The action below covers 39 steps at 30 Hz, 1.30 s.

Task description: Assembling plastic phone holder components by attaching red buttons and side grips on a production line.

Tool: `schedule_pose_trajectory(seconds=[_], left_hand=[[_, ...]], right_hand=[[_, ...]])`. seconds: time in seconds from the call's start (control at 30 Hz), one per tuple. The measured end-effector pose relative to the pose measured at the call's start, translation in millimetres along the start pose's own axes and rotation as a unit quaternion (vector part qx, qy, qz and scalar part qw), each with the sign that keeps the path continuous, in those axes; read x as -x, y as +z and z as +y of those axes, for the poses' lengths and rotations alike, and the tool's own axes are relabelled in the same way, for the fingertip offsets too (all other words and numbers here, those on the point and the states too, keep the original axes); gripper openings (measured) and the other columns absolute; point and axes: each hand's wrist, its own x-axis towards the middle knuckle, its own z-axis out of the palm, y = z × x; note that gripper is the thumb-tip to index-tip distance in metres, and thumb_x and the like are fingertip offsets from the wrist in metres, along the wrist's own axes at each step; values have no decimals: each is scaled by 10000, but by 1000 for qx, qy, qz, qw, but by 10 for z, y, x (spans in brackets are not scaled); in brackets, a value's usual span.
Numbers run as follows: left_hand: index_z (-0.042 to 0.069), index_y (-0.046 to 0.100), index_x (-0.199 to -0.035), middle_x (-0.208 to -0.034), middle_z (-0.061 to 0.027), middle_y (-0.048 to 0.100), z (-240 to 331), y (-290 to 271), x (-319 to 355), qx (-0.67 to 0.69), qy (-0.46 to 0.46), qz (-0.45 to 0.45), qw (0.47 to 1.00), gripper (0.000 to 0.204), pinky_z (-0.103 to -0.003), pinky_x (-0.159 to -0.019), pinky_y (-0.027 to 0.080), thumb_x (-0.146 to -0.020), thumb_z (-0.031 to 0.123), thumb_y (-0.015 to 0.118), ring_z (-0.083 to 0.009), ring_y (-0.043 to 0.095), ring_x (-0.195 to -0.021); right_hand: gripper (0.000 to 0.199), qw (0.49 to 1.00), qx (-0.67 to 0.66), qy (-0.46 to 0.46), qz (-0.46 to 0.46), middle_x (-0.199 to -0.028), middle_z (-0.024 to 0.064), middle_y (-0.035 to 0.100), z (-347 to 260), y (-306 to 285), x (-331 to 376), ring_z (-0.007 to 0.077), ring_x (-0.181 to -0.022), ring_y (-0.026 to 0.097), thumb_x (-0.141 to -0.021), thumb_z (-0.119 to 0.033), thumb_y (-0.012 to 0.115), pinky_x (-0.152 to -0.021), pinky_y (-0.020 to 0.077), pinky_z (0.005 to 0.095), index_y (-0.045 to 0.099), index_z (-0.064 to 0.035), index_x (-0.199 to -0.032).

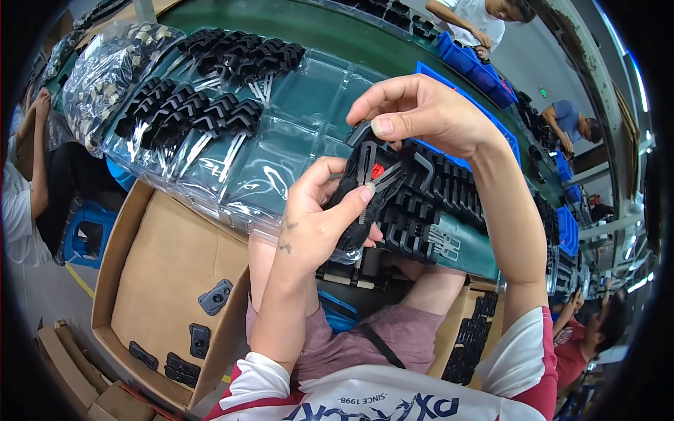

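My left hand [319, 217] grips a black plastic part [363, 186] that has a small red mark and metal prongs, thumb pressed on its face. Above it, my right hand [421, 112] pinches the top end of the same part between thumb and fingers. Both hands hover over a clear plastic blister tray [281, 147] on the green table. Rows of black parts with metal prongs [196, 105] fill the tray's far left pockets. More black parts [439, 196] lie in rows just right of my hands.
An open cardboard box [168, 274] with a few black pieces stands at my lower left. Bags of parts [105, 70] lie at the far left. Blue bins [477, 67] line the far side, where other people work. A second box of black parts [470, 337] sits at my right.
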Motion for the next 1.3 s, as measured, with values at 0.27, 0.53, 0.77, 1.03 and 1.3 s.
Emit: schedule_pose_trajectory(seconds=[0.27, 0.53, 0.77, 1.03, 1.3], left_hand=[[-35, 487, -1038, -789, -138, 621, -8, 63, 14, 8, 1, -5, 1000, 232, -224, -441, 507, -835, -23, 597, -164, 611, -510], [-32, 497, -1040, -786, -113, 621, -66, 131, 46, -36, 25, 8, 999, 214, -197, -476, 490, -849, -10, 591, -134, 601, -533], [-26, 555, -976, -785, -71, 629, -231, 78, -4, 54, -17, -80, 995, 138, -154, -505, 447, -864, 36, 607, -81, 573, -569], [-27, 620, -906, -822, -64, 652, -262, 177, 23, -52, 12, 52, 997, 129, -139, -560, 438, -872, 96, 638, -52, 562, -636], [-55, 601, -996, -854, -138, 675, -356, 153, -91, -22, 88, 85, 992, 202, -203, -609, 526, -894, 119, 596, -177, 675, -710]], right_hand=[[369, 999, -19, 29, 4, -750, 48, 620, -7, -1, 49, 68, -619, 526, -751, -154, 739, -572, 443, 179, 645, 47, -1046], [437, 997, -51, 48, 21, -741, 36, 621, 3, 6, 138, 67, -584, 535, -757, -180, 729, -570, 451, 164, 606, 46, -1110], [428, 997, 31, 69, 8, -750, 49, 625, -23, 13, 332, 70, -614, 557, -773, -191, 716, -572, 455, 157, 604, 37, -1117], [322, 945, 57, -54, 317, -902, 114, 648, 307, 302, 998, 104, -654, 554, -822, -132, 655, -601, 469, 209, 611, 21, -1102], [294, 827, -22, 47, 560, -926, 74, 638, 1397, 1185, 1871, 49, -571, 492, -818, 18, 624, -511, 433, 163, 603, 5, -1110]])
